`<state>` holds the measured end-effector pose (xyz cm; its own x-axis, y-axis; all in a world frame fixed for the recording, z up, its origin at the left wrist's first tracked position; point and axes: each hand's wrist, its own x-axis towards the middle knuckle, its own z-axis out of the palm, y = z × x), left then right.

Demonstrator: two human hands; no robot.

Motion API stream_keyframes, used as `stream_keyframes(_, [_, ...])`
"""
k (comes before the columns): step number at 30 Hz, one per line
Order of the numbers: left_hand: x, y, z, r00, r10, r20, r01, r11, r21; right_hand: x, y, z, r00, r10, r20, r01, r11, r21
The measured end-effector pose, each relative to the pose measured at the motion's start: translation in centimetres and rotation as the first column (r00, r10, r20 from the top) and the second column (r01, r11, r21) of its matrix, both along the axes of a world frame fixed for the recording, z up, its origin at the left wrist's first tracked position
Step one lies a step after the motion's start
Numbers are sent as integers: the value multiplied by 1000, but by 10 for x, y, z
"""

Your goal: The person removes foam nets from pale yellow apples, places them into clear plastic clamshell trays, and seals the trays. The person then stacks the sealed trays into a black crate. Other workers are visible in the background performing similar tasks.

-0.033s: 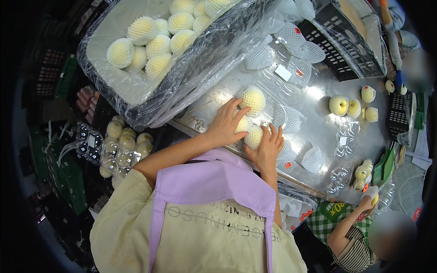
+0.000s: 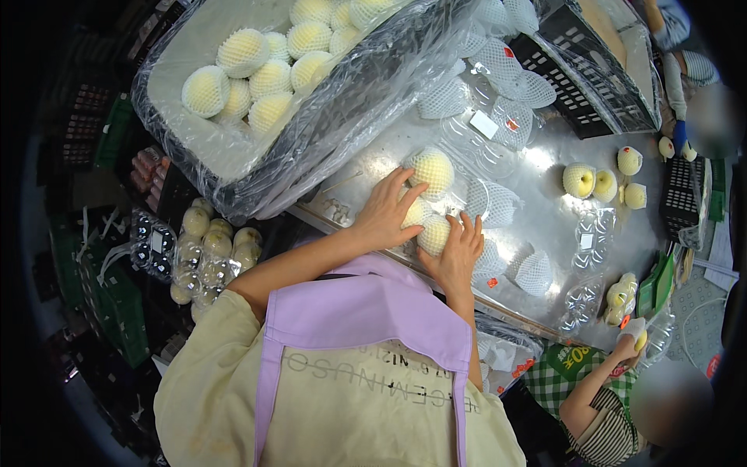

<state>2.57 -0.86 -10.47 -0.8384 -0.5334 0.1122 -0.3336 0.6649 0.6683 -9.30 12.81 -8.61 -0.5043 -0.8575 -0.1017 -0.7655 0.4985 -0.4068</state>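
Observation:
Three pale yellow round fruits in white foam nets sit close together on the metal table in front of me. My left hand [image 2: 385, 208] curls around the middle fruit [image 2: 415, 212], fingertips against the far fruit [image 2: 432, 173] and thumb at the near side. My right hand [image 2: 457, 253] cups the near fruit [image 2: 433, 235] between thumb and fingers. Part of the middle fruit is hidden by my left hand. Beside my right hand lie loose white foam nets [image 2: 534, 272], and another foam net [image 2: 493, 202] lies just beyond it.
A plastic-lined crate [image 2: 175, 148] of netted fruit stands far left. Clear plastic trays [image 2: 486, 159], a black crate [image 2: 599, 93] and several yellow fruits [image 2: 578, 180] occupy the table's right part. Bagged fruit [image 2: 210, 253] sits left. A co-worker's hand [image 2: 626, 346] holds fruit at lower right.
My hands and the fruits keep their places. At the upper right edge, a co-worker's arm has shifted slightly.

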Motion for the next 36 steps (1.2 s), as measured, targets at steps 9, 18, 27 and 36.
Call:
stream_keyframes(9, [-2,0,7,998,14,60,-13,1000,-25,-26,17,-7,954,14,299,79,951,-298])
stream_keyframes(18, [-36,24,19,846,-525,-98,508,847,-156,-121,50,-35,755,-306,579,622,612,-488])
stream_keyframes(27, [-59,40,-6,836,-548,2,539,822,-187,-202,40,-52,753,-397,525,656,514,-553])
stream_keyframes(36, [-63,47,-14,859,-512,15,499,829,-251,-302,11,-45,766,-604,-218,458,752,-474])
